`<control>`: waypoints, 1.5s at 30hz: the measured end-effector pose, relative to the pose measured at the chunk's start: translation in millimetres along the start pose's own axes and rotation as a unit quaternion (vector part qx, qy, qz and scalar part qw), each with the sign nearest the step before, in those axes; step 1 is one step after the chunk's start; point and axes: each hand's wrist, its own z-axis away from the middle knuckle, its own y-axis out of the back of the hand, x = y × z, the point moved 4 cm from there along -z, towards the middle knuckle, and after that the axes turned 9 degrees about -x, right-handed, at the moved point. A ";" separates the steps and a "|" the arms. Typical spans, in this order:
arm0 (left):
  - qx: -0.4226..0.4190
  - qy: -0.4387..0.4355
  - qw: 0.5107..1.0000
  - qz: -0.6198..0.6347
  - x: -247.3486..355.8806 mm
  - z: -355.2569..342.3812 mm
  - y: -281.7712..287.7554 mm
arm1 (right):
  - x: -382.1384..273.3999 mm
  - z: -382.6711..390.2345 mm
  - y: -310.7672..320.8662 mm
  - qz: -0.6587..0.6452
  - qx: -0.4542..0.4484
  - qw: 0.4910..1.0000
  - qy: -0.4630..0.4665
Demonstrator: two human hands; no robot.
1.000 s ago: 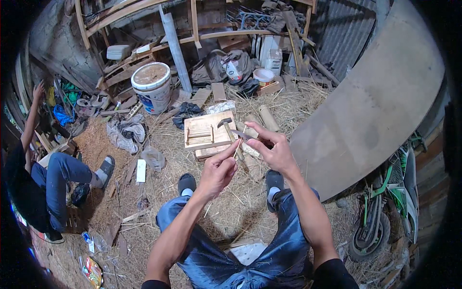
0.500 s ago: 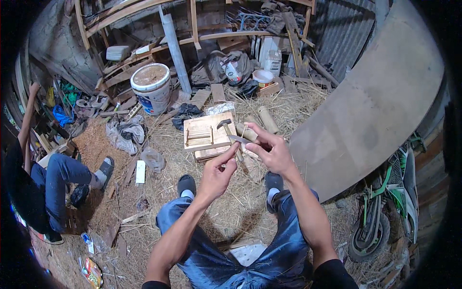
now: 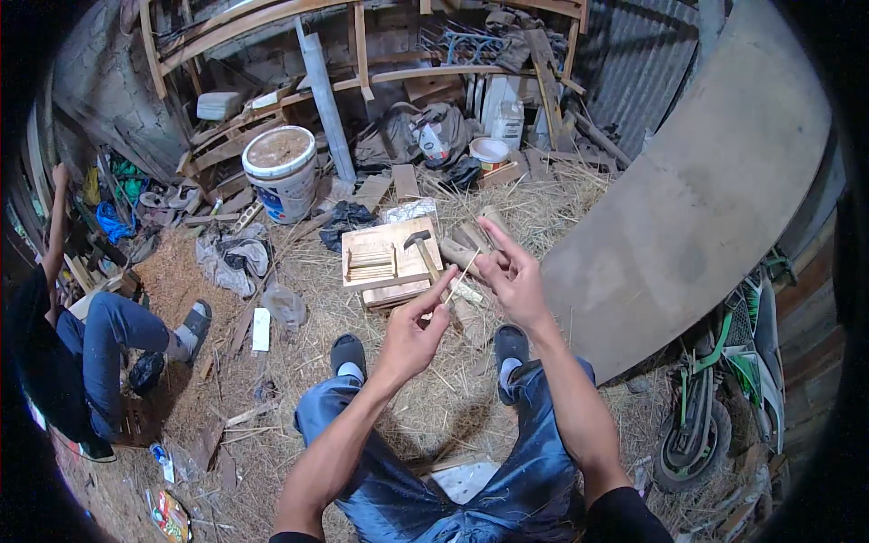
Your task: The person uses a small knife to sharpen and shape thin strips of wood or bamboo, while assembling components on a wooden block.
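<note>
My left hand pinches a thin pale wooden stick between thumb and fingertips. The stick slants up toward my right hand, whose fingers are closed by its upper end. A knife blade showed from the right hand a moment earlier; now it is hidden or turned edge-on. Just beyond the hands, a low wooden block carries a row of thin sticks on its top. A hammer with a dark head rests at the block's right side.
Bamboo pieces lie beside the block on the straw. A large white bucket stands farther left. To the right leans a broad board, with a green motorbike below it. Another person's leg is at left.
The knife blade that lay across the stick has dropped from view. My right hand has shifted slightly right, and the stick now slants more plainly between the hands.
</note>
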 end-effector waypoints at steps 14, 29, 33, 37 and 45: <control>0.043 -0.001 0.999 -0.003 -16.0 -2.7 2.8 | -7.4 -1.3 -16.7 0.137 -0.062 0.987 0.063; 0.004 0.078 0.996 0.032 -10.6 -3.4 -1.4 | -13.0 -1.7 -8.6 0.269 -0.021 0.955 0.120; 0.003 0.021 1.000 0.015 -18.2 -3.4 -2.5 | -7.1 -5.6 -6.2 0.217 -0.030 0.965 0.142; -0.002 0.024 1.000 -0.009 -15.1 -1.8 -0.5 | -27.7 2.3 -10.5 0.220 -0.067 0.973 -0.008; -0.009 -0.030 0.999 -0.011 -15.9 -3.1 -3.0 | -0.4 -5.0 2.6 0.171 -0.021 0.982 0.081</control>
